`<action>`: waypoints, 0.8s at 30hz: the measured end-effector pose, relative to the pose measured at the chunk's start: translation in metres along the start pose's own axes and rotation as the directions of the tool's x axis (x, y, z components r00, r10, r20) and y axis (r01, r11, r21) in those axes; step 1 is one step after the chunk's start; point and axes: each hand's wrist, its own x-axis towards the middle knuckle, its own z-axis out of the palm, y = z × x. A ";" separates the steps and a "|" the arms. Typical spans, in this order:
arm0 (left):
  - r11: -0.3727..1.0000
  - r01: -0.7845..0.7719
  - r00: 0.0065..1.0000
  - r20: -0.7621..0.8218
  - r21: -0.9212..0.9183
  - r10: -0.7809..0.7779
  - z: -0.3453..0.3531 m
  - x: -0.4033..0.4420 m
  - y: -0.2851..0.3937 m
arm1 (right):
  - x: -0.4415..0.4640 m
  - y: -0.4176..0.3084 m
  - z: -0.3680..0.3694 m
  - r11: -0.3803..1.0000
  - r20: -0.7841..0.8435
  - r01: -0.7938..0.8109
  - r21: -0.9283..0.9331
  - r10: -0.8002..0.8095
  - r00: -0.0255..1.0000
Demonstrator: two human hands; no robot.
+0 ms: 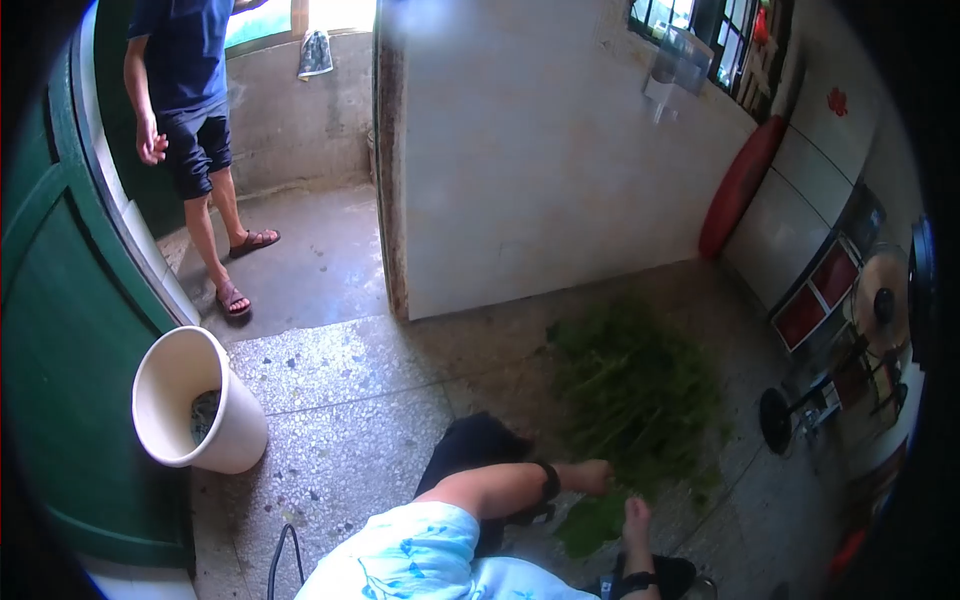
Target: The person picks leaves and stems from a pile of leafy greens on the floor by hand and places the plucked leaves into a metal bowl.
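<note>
A loose heap of green leafy plants (640,385) is spread on the floor in front of me. My left hand (588,477) reaches in at the heap's near edge, fingers curled. Close by on the right, my right hand (637,516) is also closed, with its fingertips bunched together. Each wrist wears a dark band. Between and below my hands lies a smaller patch of green leaves (590,525). What my fingers pinch is too small and dim to make out.
A cream bucket (245,425) with something greyish inside stands left, by the green door (80,350). In the doorway stands a person (190,100) in dark clothes and sandals. A fan (882,300) stands right. A red rounded object (740,190) leans in the corner.
</note>
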 end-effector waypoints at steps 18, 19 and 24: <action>0.718 0.295 0.945 0.080 -0.630 -0.318 -0.012 0.004 0.054 | -0.008 -0.021 -0.038 0.964 -0.524 0.084 -0.251 -0.209 0.826; 0.689 0.299 0.934 0.056 -0.660 -0.352 -0.010 0.007 0.056 | -0.008 -0.016 -0.037 0.953 -0.484 0.079 -0.291 -0.218 0.847; 0.646 0.277 0.958 0.152 -0.712 -0.244 -0.001 0.018 0.063 | 0.004 -0.011 -0.031 0.978 -0.280 0.052 -0.203 -0.109 0.954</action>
